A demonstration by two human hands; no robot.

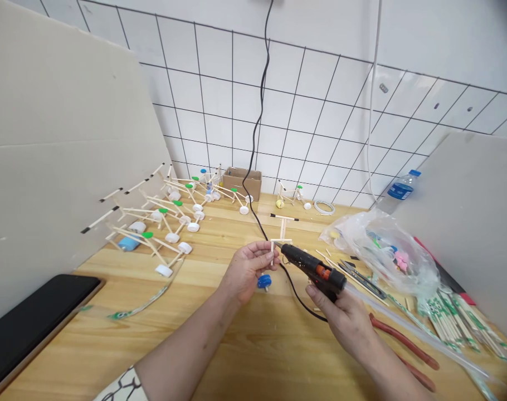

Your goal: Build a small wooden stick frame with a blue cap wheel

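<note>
My left hand (250, 267) pinches a small frame of thin wooden sticks (283, 227), whose upper crossbar has black ends. My right hand (349, 317) is wrapped round the handle of a black glue gun (310, 264) with an orange glimpse of its inside. The gun's nozzle points left and meets the stick joint beside my left fingertips; whether glue is coming out is too small to see. Just below my left hand lies a blue bottle cap wheel (264, 282) on the table, partly hidden by the fingers.
Several stick tricycles (153, 236) with white wheels stand at left, behind a black phone (36, 328). A cardboard box (243, 184) and tape roll (324, 208) sit by the wall. At right are a plastic bag (374, 245), red-handled pliers (408, 340), wrapped sticks (458, 320) and a bottle (399, 192).
</note>
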